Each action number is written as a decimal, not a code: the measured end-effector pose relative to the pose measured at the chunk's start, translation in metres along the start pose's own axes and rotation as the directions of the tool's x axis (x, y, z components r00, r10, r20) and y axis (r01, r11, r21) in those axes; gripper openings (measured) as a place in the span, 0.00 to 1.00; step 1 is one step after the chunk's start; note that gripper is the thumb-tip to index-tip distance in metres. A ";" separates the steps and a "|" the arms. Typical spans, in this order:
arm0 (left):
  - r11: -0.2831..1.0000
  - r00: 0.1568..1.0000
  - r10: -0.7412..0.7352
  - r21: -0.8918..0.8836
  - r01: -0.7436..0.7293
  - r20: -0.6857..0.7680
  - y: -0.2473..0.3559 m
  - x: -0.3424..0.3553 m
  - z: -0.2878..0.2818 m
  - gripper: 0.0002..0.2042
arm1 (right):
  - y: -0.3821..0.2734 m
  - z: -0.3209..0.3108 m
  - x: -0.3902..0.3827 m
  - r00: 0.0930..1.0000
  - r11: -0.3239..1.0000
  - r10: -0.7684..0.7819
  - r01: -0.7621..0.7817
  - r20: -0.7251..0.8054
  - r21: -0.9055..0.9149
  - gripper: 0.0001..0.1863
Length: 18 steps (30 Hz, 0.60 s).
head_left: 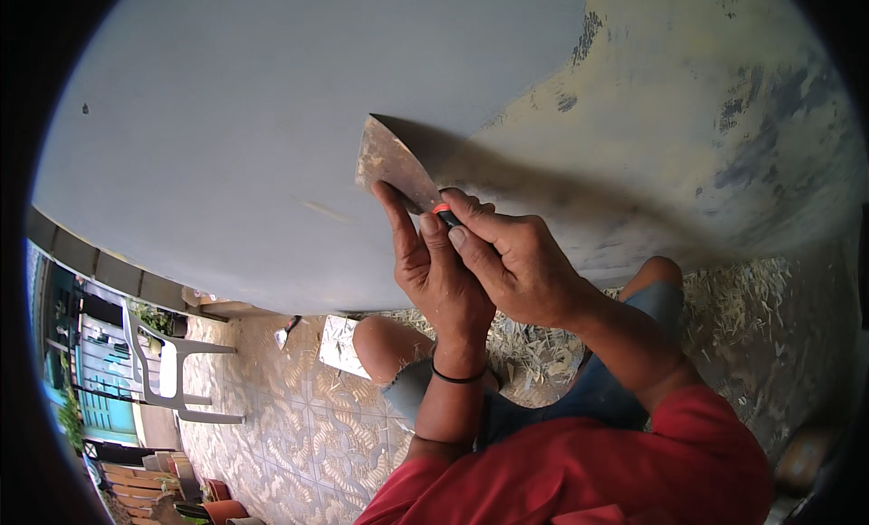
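Both hands are on a scraper (396, 166) with a wide, stained metal blade and a black and red handle. My right hand (523, 262) is wrapped round the handle. Against the blade's lower edge rests the index finger of my left hand (444, 276), its thumb by the neck of the handle. The blade's tip is at a large smooth grey surface (235, 127); whether it touches cannot be made out. To the right, the surface turns into a yellowish, rough patch (670, 100) with dark flaked spots. The scraper casts a long shadow there.
Peeled strips and flakes (738, 299) litter the floor below the surface. On the patterned tiles (308, 434) lie a second scraper (287, 332) and a white flat piece (339, 346) beside my knee. A grey plastic chair (167, 353) and flower pots (224, 510) stand at the left.
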State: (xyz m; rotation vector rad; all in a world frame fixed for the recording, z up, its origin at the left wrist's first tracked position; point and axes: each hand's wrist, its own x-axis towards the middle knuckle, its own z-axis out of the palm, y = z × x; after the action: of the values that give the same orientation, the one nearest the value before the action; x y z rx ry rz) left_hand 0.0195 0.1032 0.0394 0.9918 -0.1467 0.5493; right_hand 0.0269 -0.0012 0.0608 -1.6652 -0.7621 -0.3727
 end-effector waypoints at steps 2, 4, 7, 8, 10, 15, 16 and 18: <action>1.000 1.000 -0.001 -0.012 0.001 -0.012 0.004 -0.003 -0.006 0.31 | -0.003 0.006 0.000 0.998 0.999 0.043 -0.043 0.039 0.005 0.22; 0.999 0.999 -0.044 -0.017 0.044 -0.006 -0.001 -0.014 -0.013 0.31 | -0.001 0.012 -0.010 0.997 0.997 0.075 -0.074 0.034 -0.025 0.21; 0.983 0.983 -0.181 -0.031 0.181 0.000 -0.022 -0.039 -0.027 0.32 | 0.021 0.016 -0.050 0.989 0.988 0.146 -0.147 -0.022 -0.058 0.22; 0.971 0.971 -0.238 -0.030 0.239 0.019 -0.030 -0.048 -0.029 0.33 | 0.026 0.012 -0.066 0.980 0.979 0.196 -0.197 -0.036 -0.045 0.22; 0.958 0.957 -0.282 0.061 0.279 0.061 -0.053 -0.063 -0.036 0.34 | 0.032 0.005 -0.093 0.964 0.965 0.255 -0.259 -0.079 -0.045 0.22; 0.936 0.931 -0.351 0.055 0.348 0.102 -0.066 -0.081 -0.024 0.35 | 0.033 -0.012 -0.119 0.933 0.941 0.325 -0.335 -0.152 -0.043 0.22; 0.934 0.927 -0.357 0.047 0.354 0.116 -0.065 -0.081 -0.022 0.35 | 0.033 -0.013 -0.120 0.933 0.941 0.324 -0.335 -0.160 -0.046 0.22; 0.935 0.927 -0.354 0.058 0.349 0.126 -0.064 -0.079 -0.020 0.36 | 0.032 -0.015 -0.116 0.940 0.946 0.303 -0.317 -0.157 -0.071 0.22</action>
State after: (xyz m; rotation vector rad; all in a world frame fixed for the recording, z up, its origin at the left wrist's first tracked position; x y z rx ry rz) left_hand -0.0188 0.0634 -0.0486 1.0605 -0.0763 0.1553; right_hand -0.0350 -0.0501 -0.0317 -1.7938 -0.3689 -0.3045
